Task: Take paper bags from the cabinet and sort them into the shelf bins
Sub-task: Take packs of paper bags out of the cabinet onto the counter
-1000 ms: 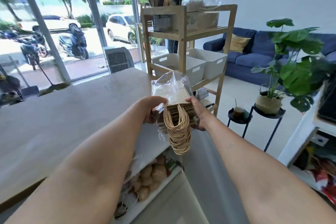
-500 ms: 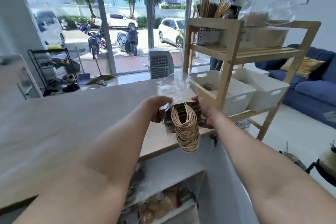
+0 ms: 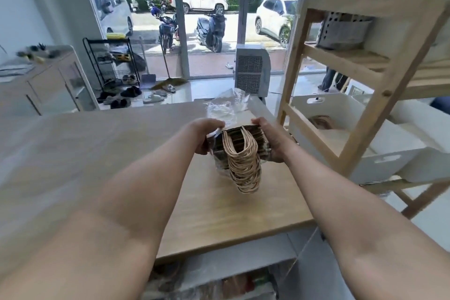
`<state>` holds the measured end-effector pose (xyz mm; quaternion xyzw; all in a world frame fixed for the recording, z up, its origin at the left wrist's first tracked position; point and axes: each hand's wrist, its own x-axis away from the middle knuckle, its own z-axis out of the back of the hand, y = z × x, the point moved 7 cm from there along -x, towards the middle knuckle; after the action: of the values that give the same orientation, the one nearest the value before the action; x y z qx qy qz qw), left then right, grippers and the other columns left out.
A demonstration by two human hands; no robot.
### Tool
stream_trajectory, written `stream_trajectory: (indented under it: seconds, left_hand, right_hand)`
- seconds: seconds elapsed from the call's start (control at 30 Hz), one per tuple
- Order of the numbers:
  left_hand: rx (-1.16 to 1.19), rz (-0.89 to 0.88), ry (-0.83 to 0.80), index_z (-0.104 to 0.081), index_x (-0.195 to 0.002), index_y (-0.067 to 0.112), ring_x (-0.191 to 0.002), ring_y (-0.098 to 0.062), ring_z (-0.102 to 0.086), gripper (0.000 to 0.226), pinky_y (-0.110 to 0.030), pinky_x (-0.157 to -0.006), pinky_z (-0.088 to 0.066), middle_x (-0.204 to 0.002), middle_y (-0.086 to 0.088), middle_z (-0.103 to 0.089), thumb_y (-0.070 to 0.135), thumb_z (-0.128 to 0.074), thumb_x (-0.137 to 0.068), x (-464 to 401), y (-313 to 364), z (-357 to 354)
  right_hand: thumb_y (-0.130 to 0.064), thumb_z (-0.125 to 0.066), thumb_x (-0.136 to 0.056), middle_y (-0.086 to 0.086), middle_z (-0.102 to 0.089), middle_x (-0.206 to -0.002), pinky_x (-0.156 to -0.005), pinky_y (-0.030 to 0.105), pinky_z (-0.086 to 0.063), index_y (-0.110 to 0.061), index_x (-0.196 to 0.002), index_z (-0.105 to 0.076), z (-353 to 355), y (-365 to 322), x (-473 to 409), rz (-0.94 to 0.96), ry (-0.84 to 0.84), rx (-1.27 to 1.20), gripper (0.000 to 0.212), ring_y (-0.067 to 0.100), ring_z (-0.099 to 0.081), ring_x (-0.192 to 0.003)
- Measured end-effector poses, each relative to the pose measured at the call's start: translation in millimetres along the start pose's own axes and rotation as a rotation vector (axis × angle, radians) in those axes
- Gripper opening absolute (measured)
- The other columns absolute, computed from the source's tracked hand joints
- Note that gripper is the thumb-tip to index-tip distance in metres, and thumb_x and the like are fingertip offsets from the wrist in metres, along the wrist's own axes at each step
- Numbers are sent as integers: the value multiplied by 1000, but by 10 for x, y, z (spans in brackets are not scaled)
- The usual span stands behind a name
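While the view is filled at its far side by tall glass windows [image 3: 211,19], beyond which parked cars and scooters are seen, the near ground is taken up by a broad wooden surface [image 3: 219,209]. To the right of it a pale wooden shelf unit [image 3: 394,75] is stood, its upright post close beside the surface's corner. On the shelf's middle level a white bin [image 3: 365,153] with cut-out handles is set, and some coiled tan material is visible inside it; a second white bin [image 3: 423,126] is placed just beside it, further right. On the level above, a grey perforated holder [image 3: 341,31] filled with long sticks is kept. A white fan unit [image 3: 252,72] is seen on the floor by the glass, and a black shoe rack [image 3: 109,66] with shoes scattered below it is found further left.

Above the surface, near its far right corner, a stack of paper bags [image 3: 243,143] is held between both hands. The stack is partly wrapped in clear plastic film [image 3: 225,107], which is bunched up behind it. The left side is gripped by the left hand [image 3: 205,135] with curled fingers, and the right side is clasped by the right hand [image 3: 270,141]. A cluster of twisted tan handles [image 3: 243,168] is hung from the front of the stack, drooping toward the surface.
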<state>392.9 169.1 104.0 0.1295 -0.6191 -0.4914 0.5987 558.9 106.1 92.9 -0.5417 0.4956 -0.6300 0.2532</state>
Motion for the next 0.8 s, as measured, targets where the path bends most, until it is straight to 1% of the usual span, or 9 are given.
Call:
stream_trajectory:
  seconds: [0.17, 0.23, 0.3, 0.4, 0.53, 0.63, 0.67, 0.73, 0.8]
  left_hand:
    - [-38, -29, 66, -47, -103, 17, -84, -19, -55, 33, -29, -88, -45, -92, -3, -54, 44, -59, -88, -476, 325, 92]
    - [-48, -29, 77, -48, -99, 17, -70, -16, -54, 32, -26, -79, -47, -81, -3, -54, 44, -60, -87, -629, 463, 107]
    - [-61, -34, 95, -47, -96, 18, -61, -14, -48, 30, -23, -68, -43, -74, -1, -49, 45, -59, -88, -722, 546, 115]
    - [-80, -6, 85, -47, -97, 17, -72, -17, -51, 30, -29, -87, -44, -81, -3, -49, 45, -57, -89, -897, 598, 87]
    - [-63, 30, 78, -46, -82, 16, -70, -15, -48, 29, -28, -85, -39, -79, -2, -48, 42, -56, -91, -1021, 617, 26]
    - [-67, 37, 95, -48, -98, 15, -89, -17, -50, 30, -31, -97, -43, -97, -3, -51, 43, -55, -90, -1070, 615, -44]
    - [-78, 39, 97, -47, -103, 15, -91, -17, -49, 32, -32, -100, -42, -100, -3, -49, 44, -53, -90, -1083, 607, -68]
    - [-103, 49, 109, -45, -107, 16, -92, -18, -48, 33, -32, -99, -43, -103, -4, -47, 45, -51, -91, -1041, 603, -127]
    - [-126, 51, 140, -46, -117, 18, -93, -19, -51, 40, -31, -97, -40, -110, -6, -48, 49, -46, -93, -961, 612, -150]
  right_hand:
    - [-44, -60, -81, 4, -64, -49, -57, 27, -48, -16, -74, -56, 17, -187, -522, -21, 44, 30, 29, 20, -59, -44]
    - [-46, -61, -79, 2, -63, -44, -54, 26, -50, -17, -74, -56, 46, -260, -702, -26, 76, 38, 30, 18, -60, -41]
    - [-47, -62, -78, 2, -64, -44, -54, 26, -52, -17, -76, -56, 70, -299, -853, -40, 91, 42, 31, 20, -61, -46]
    - [-48, -62, -77, 5, -65, -58, -59, 27, -54, -17, -81, -56, 114, -323, -1012, -80, 93, 74, 33, 20, -62, -55]
    - [-39, -59, -82, 4, -61, -39, -51, 26, -53, -17, -77, -51, 186, -349, -1098, -97, 78, 74, 25, 19, -60, -40]
    - [-34, -56, -86, 2, -57, -35, -43, 23, -50, -17, -75, -48, 208, -354, -1109, -102, 40, 60, 22, 16, -56, -30]
    - [-35, -55, -86, 4, -60, -42, -45, 22, -49, -17, -76, -48, 221, -332, -1126, -114, 24, 66, 22, 17, -57, -36]
    - [-42, -54, -85, 8, -59, -75, -57, 26, -51, -14, -88, -52, 250, -294, -1138, -144, -15, 116, 27, 22, -58, -61]
    - [-51, -54, -84, 13, -55, -116, -83, 35, -53, -15, -117, -48, 295, -267, -1174, -147, -39, 162, 49, 31, -57, -97]
